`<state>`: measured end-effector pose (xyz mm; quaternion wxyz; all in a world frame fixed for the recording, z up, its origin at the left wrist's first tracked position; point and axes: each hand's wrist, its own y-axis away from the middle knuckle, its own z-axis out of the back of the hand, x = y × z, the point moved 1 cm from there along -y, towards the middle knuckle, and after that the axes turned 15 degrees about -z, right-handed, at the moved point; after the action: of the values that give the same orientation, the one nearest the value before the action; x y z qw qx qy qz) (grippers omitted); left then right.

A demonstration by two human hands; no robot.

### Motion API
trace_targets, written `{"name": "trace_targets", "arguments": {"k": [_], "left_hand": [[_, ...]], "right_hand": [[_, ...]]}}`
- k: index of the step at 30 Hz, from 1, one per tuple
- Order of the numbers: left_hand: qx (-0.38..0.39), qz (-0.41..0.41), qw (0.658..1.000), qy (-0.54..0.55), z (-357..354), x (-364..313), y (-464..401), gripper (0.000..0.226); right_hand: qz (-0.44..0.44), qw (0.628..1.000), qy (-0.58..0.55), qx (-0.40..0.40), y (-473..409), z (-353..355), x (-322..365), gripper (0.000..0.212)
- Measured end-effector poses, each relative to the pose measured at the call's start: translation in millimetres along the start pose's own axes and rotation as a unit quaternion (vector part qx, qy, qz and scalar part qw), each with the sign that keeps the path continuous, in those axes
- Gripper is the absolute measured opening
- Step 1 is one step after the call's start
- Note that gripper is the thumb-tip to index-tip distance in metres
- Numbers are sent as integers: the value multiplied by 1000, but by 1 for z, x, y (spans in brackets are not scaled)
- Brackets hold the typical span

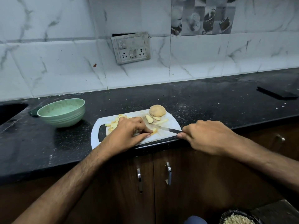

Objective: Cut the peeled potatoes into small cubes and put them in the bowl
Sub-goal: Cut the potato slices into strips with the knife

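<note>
A white cutting board (175, 123) lies at the front edge of the black counter. On it, my left hand (129, 133) pinches a small potato piece (154, 130) between fingertips and thumb. My right hand (205, 135) grips the handle of a knife (166, 128), whose blade lies flat on the board beside that piece. A peeled potato half (157, 110) sits at the board's far edge, with a few wedges (153, 119) in front of it. Cut pieces (113, 125) lie left of my left hand. The green bowl (62, 112) stands left of the board.
A sink (9, 110) opens at the far left. A dark flat slab (276, 92) lies at the back right of the counter. A switchboard (131, 49) is on the tiled wall. Below are cabinet doors with handles (168, 172), and a dark bowl of peelings (237, 219) at bottom right.
</note>
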<state>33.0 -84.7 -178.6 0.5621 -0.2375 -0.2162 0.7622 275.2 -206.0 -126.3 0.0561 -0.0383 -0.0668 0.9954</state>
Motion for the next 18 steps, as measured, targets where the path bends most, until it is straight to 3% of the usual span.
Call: {"name": "trace_targets", "arguments": {"k": [10,18], "left_hand": [[4,-12,1000,0,0,1,-1,17],[-27,-15,999,-11,1,2,2,11]], "right_hand": [[8,1000,7,-6,-1,-15,21,34],[-6,1000,-1,15,0,0,1,42]]}}
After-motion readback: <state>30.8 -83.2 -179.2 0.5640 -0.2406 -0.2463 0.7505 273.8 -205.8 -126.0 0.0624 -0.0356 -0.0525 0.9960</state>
